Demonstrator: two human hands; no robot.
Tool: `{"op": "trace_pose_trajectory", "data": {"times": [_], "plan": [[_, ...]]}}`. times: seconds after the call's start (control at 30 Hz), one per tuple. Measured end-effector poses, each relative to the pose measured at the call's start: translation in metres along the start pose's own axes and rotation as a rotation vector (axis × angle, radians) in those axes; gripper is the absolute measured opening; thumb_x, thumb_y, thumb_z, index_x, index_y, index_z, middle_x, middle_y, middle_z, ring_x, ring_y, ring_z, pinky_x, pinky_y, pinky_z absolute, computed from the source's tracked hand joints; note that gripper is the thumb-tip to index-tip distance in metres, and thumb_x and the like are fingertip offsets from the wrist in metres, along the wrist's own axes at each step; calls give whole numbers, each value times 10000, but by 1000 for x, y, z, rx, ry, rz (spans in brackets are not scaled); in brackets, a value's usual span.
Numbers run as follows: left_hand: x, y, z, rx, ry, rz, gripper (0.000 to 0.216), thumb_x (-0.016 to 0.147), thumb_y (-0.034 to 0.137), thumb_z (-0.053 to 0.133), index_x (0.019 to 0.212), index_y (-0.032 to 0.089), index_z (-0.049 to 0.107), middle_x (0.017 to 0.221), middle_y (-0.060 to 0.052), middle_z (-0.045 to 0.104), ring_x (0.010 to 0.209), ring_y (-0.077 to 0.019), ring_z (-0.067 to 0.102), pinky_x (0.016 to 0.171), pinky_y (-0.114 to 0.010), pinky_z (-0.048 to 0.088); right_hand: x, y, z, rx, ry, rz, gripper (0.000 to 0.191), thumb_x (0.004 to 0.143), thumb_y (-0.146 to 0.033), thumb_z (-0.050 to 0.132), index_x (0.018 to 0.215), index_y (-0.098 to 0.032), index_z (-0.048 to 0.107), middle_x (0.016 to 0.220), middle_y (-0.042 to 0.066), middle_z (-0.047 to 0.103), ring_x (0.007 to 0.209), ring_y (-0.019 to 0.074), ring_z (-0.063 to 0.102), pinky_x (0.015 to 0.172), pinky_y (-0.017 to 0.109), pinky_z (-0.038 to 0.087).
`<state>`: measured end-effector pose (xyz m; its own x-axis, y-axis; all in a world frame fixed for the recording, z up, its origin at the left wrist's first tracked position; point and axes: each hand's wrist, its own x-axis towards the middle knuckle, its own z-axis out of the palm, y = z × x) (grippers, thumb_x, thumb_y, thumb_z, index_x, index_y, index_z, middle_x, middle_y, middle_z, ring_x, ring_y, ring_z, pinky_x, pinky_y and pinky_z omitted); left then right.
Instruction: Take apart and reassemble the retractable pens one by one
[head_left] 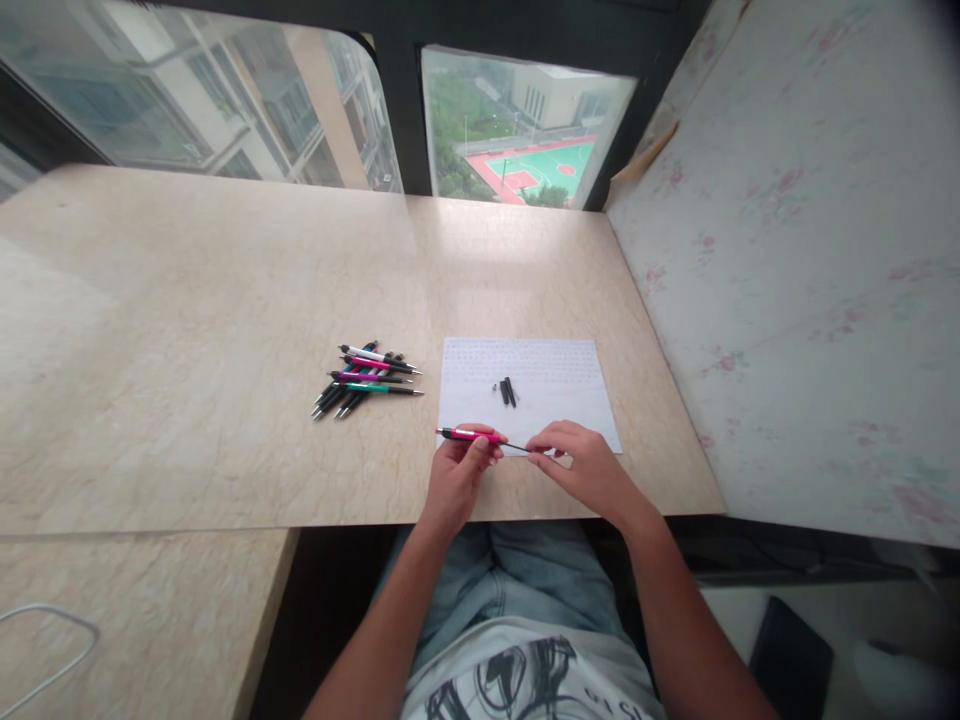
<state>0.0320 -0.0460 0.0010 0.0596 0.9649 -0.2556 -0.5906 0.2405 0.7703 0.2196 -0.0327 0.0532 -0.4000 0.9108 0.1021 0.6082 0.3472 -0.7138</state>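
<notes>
My left hand (459, 478) is closed around a pink pen barrel (472, 435) with a black clip, held level over the near edge of a sheet of paper (555, 405). From the barrel's right end sticks out a thin dark ink refill (517, 447). The fingertips of my right hand (581, 462) pinch the refill's far end. On the paper, beyond my hands, lie two black pen grips (508, 391) and a tiny metal-looking piece (495, 387) beside them.
A pile of several pens (367, 380) in mixed colours lies left of the paper on the marble-patterned tabletop (225, 330). A flowered wall (795, 260) bounds the right side, and windows (525, 130) stand behind. A white cable (67, 620) rests at the lower left.
</notes>
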Motion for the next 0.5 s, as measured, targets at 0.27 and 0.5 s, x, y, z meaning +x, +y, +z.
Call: {"op": "trace_pose_trajectory", "data": {"times": [0.27,0.5], "plan": [[5,-1,-5,-154,110,9,172,798,290,718,906,159,694,935,-68,693,728,-93,588,625,-211,434,-10,19,-6,-40,140,119,122,862,-207,594,829,-219,711,822,38,681,815,194,624,740,331,494],[7,-1,-7,-179,83,-26,176,776,266,740,896,142,703,872,-55,667,701,-83,558,621,-217,419,-5,49,18,-136,344,347,163,845,-266,568,843,-198,717,835,61,706,722,200,628,687,342,497]]}}
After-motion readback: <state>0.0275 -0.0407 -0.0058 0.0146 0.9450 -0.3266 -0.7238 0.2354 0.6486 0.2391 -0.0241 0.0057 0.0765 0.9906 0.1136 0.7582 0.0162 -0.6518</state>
